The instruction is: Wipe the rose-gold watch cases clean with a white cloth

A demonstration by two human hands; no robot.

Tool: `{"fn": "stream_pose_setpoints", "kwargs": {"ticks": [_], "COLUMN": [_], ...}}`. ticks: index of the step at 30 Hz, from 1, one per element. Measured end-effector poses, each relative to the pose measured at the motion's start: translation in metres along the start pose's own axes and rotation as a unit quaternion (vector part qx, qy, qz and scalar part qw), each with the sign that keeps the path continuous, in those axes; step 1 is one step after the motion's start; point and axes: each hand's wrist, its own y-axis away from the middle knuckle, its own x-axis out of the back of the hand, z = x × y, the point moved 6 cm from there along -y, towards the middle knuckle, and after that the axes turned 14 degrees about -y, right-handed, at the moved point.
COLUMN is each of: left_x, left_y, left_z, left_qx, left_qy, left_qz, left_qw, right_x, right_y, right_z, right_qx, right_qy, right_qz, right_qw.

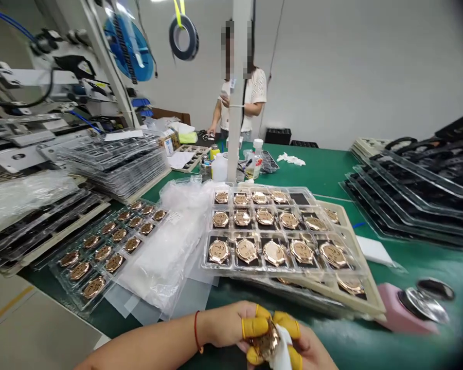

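Low in the head view, my left hand, with yellow finger covers and a red string at the wrist, grips a shiny rose-gold watch case. My right hand, also in yellow finger covers, presses a white cloth against the case's right side. Just beyond the hands, a clear tray holds several rose-gold watch cases in black-lined compartments; its back right compartment has no case. Beneath it lies a cream tray with more cases.
At left are another clear tray of cases, a white plastic bag and stacked trays. Black trays and a pink dispenser stand right. Bottles surround a white post; a person stands behind it.
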Motion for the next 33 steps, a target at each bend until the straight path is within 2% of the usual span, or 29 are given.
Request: {"fn": "stream_pose_setpoints", "kwargs": {"ticks": [3,5,6,8,10,12,17,19,21,23,25,28,33], "left_x": [0.009,0.015,0.016,0.018,0.019,0.016,0.007,0.008,0.008,0.008,0.01,0.012,0.017], "left_y": [-0.003,-0.001,-0.001,0.002,0.006,0.009,0.009,0.009,0.008,0.007,0.007,0.008,0.016], "left_z": [0.001,0.004,0.006,0.008,0.012,0.015,0.015,0.016,0.017,0.016,0.017,0.02,0.028], "left_qx": [-0.006,-0.006,-0.004,-0.001,-0.009,-0.02,0.001,0.002,-0.005,-0.002,-0.004,-0.025,-0.072], "left_qy": [0.041,0.049,0.046,0.003,-0.066,-0.107,-0.054,-0.035,-0.031,-0.062,-0.157,-0.31,-0.335], "left_qz": [0.095,0.139,0.147,0.165,0.185,0.179,0.135,0.138,0.135,0.134,0.149,0.179,0.24], "left_qw": [0.995,0.989,0.988,0.986,0.981,0.978,0.989,0.99,0.99,0.989,0.976,0.933,0.908], "right_x": [0.017,0.032,0.036,0.037,0.033,0.029,0.034,0.034,0.029,0.025,0.023,0.02,0.017], "right_y": [0.0,0.002,0.003,0.005,0.007,0.01,0.015,0.013,0.009,0.005,0.003,0.003,0.005], "right_z": [-0.026,-0.033,-0.034,-0.035,-0.036,-0.037,-0.04,-0.04,-0.038,-0.035,-0.03,-0.023,-0.03], "right_qx": [0.074,0.066,0.058,0.057,0.075,0.094,0.121,0.098,0.062,0.039,0.028,0.037,0.104], "right_qy": [0.114,0.103,0.081,0.06,0.091,0.135,0.145,0.139,0.133,0.126,0.132,0.145,0.088], "right_qz": [0.107,0.173,0.18,0.169,0.15,0.149,0.201,0.179,0.129,0.104,0.115,0.138,0.119], "right_qw": [0.985,0.977,0.979,0.982,0.982,0.975,0.961,0.969,0.981,0.986,0.984,0.979,0.983]}}
